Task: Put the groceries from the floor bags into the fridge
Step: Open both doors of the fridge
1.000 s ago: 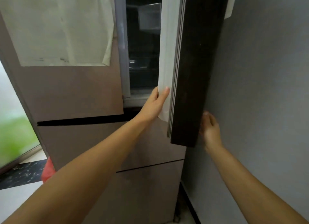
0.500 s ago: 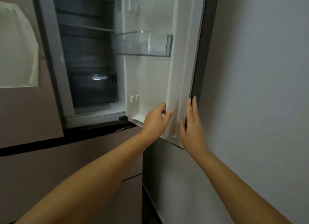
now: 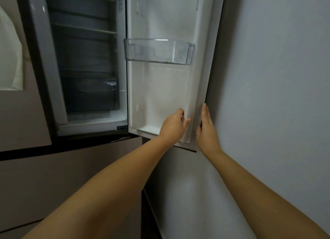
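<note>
The fridge's upper right door (image 3: 166, 88) stands wide open, its white inner side facing me. A clear door bin (image 3: 159, 51) hangs on it with nothing inside. My left hand (image 3: 174, 125) grips the door's inner edge near its bottom corner. My right hand (image 3: 207, 128) lies flat with straight fingers against the door's outer edge, next to the wall. The fridge interior (image 3: 85, 60) is dark, with bare shelves and a clear drawer (image 3: 91, 94) at the bottom. No bags or groceries are in view.
A grey wall (image 3: 267, 96) stands close on the right, right behind the open door. The closed left fridge door (image 3: 19, 117) carries a white sheet (image 3: 9, 60). Lower brown drawer fronts (image 3: 62, 176) are shut.
The door has swung from barely ajar to wide open toward the wall. Both hands travelled with its lower edge, and the interior and door bin came into view.
</note>
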Motion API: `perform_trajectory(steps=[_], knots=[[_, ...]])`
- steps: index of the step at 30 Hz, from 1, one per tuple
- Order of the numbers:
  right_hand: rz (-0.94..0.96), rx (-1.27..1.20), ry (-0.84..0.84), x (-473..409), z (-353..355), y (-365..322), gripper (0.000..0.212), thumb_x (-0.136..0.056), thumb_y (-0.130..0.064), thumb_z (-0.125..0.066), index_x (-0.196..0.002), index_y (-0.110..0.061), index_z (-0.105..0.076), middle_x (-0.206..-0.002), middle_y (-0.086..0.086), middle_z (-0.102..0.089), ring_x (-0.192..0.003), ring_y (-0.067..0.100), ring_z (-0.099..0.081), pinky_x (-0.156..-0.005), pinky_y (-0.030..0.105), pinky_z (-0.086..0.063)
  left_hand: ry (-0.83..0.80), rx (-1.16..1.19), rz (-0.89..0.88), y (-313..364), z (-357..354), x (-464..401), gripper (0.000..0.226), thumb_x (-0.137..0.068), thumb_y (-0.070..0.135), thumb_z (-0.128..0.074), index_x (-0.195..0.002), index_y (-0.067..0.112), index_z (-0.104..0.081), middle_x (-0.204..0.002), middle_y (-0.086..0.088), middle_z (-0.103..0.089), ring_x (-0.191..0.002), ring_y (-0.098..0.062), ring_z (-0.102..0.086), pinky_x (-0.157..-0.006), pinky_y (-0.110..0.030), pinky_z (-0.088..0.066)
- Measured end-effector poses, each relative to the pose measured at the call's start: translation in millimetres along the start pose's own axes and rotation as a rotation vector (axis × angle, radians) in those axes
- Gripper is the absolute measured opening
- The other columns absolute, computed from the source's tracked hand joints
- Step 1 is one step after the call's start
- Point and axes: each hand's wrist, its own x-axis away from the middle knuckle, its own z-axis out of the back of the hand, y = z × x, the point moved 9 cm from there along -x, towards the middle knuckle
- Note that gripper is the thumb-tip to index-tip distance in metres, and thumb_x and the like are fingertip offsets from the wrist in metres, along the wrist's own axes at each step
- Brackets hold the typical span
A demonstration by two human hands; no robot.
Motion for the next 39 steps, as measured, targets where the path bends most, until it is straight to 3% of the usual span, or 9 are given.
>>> perform_trajectory(steps=[4, 8, 11, 14, 17, 21, 25, 32, 39], knots=[[0.024, 0.006, -0.035, -8.0, 1.9, 7.9, 0.073, -0.094, 0.007, -0.035, -0.152, -0.021, -0.003, -0.161, -0.002, -0.007, -0.142, 0.017, -0.025, -0.095, 0.004, -0.020, 0.017, 0.005, 0.026, -1.5, -8.3, -7.2, 0.027, -0.097, 0.029, -0.048, -0.111, 0.006, -0.048, -0.095, -0.010, -0.057, -0.086, -0.028, -0.059, -0.080, -0.042, -0.051], [0.088, -0.052, 0.120, -5.1, 15.2, -14.9, 0.064, -0.092, 0.009, -0.035, -0.150, -0.013, -0.018, -0.160, 0.004, -0.011, -0.143, 0.018, -0.021, -0.093, -0.007, -0.015, -0.110, 0.237, 0.071, -22.3, -17.1, -1.9, 0.042, -0.097, 0.029, -0.048, -0.137, 0.019, -0.041, -0.122, -0.010, -0.056, -0.104, -0.026, -0.059, -0.089, -0.043, -0.054], [0.349, -0.067, 0.281, 4.3, 15.4, -67.5, 0.056, -0.086, 0.007, -0.037, -0.141, -0.006, -0.038, -0.152, 0.012, -0.030, -0.143, 0.023, -0.024, -0.117, 0.029, -0.023, -0.078, 0.441, 0.142, -64.7, -1.5, 27.3, 0.041, -0.098, 0.026, -0.046, -0.139, 0.024, -0.040, -0.110, -0.003, -0.057, -0.094, -0.018, -0.063, -0.081, -0.035, -0.056], [0.619, -0.087, 0.235, 14.1, -19.5, -121.1, 0.042, -0.082, 0.002, -0.037, -0.117, -0.001, -0.058, -0.127, 0.016, -0.056, -0.123, 0.024, -0.048, -0.106, 0.042, -0.039, 0.017, 0.580, 0.379, -143.1, 31.0, 65.9, 0.027, -0.099, 0.024, -0.042, -0.120, 0.012, -0.055, -0.093, -0.006, -0.062, -0.077, -0.014, -0.062, -0.064, -0.022, -0.053], [0.692, -0.188, 0.028, 14.5, -82.1, -166.8, 0.033, -0.083, -0.004, -0.037, -0.102, -0.002, -0.064, -0.102, 0.012, -0.064, -0.097, 0.016, -0.057, -0.085, 0.034, -0.050, 0.248, 0.768, 0.695, -236.6, 80.6, 103.4, 0.028, -0.100, 0.022, -0.042, -0.116, 0.005, -0.058, -0.092, -0.012, -0.064, -0.075, -0.019, -0.063, -0.068, -0.028, -0.053], [0.571, -0.292, -0.204, -5.4, -185.7, -211.5, 0.026, -0.093, -0.009, -0.041, -0.107, -0.008, -0.062, -0.104, 0.005, -0.060, -0.089, 0.012, -0.059, -0.078, 0.034, -0.054, 0.641, 1.154, 0.996, -332.9, 157.8, 150.0, 0.043, -0.103, 0.020, -0.026, -0.139, -0.004, -0.035, -0.138, -0.024, -0.047, -0.124, -0.036, -0.049, -0.101, -0.041, -0.040], [0.422, -0.395, -0.429, -23.8, -285.3, -272.0, 0.037, -0.098, -0.019, -0.047, -0.134, -0.012, -0.048, -0.131, 0.005, -0.050, -0.116, 0.014, -0.052, -0.100, 0.036, -0.046, 0.897, 1.279, 0.998, -386.1, 238.5, 168.4, 0.057, -0.103, 0.038, -0.022, -0.145, 0.000, -0.026, -0.146, -0.021, -0.038, -0.133, -0.033, -0.042, -0.107, -0.040, -0.038], [0.233, -0.604, -0.482, -32.8, -362.6, -338.8, 0.056, -0.096, -0.029, -0.052, -0.144, -0.010, -0.031, -0.142, 0.009, -0.040, -0.129, 0.019, -0.042, -0.098, 0.020, -0.033, 0.895, 1.493, 0.936, -401.4, 239.0, 156.8, 0.076, -0.091, 0.067, -0.025, -0.148, 0.017, -0.026, -0.153, -0.012, -0.031, -0.140, -0.031, -0.031, -0.115, -0.048, -0.023], [0.191, -0.659, -0.545, -27.1, -375.4, -335.0, 0.061, -0.097, -0.033, -0.047, -0.149, -0.017, -0.018, -0.143, 0.003, -0.044, -0.127, 0.013, -0.044, -0.096, 0.018, -0.034, 0.988, 1.613, 0.844, -393.4, 238.7, 154.1, 0.077, -0.089, 0.066, -0.032, -0.146, 0.015, -0.030, -0.150, -0.013, -0.035, -0.137, -0.030, -0.038, -0.112, -0.046, -0.034]])
